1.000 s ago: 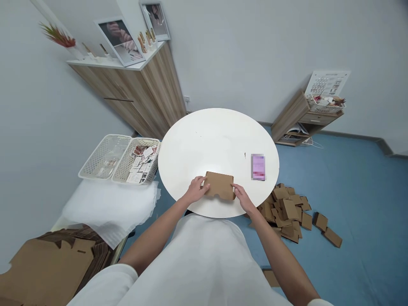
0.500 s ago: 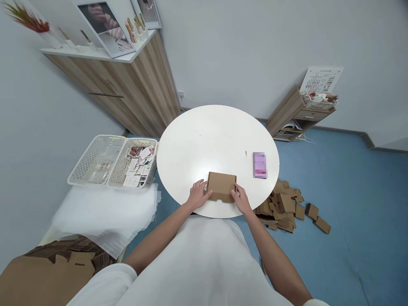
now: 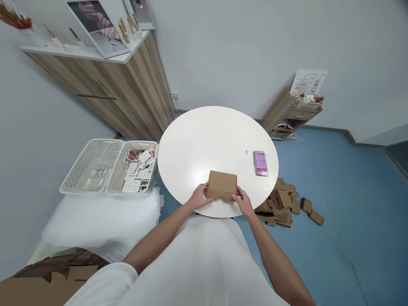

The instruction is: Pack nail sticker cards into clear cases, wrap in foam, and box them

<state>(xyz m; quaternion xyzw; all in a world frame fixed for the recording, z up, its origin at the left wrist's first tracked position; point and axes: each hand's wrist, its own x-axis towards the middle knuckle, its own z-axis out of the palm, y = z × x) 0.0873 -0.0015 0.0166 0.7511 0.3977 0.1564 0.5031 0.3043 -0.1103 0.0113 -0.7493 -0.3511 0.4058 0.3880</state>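
Observation:
A small brown cardboard box [image 3: 222, 183] lies near the front edge of the round white table [image 3: 213, 136], its lid down over the top and a notch in the near flap. My left hand [image 3: 199, 198] grips the box's left side, thumb at the near left corner. On the opposite side my right hand [image 3: 244, 201] holds the near right corner between thumb and fingers. Further right on the table lies a purple rectangular item [image 3: 260, 163], blurred by pixels.
White baskets [image 3: 110, 166] with cards and clear packs stand left of the table, above white wrapping sheets [image 3: 105, 216]. Brown boxes [image 3: 282, 204] are heaped on the floor at right. A wooden cabinet [image 3: 127, 93] stands back left, a small shelf [image 3: 287, 112] back right.
My fingers have closed further round the sides of the box. The view has shifted slightly, and the box stays in nearly the same place on the table.

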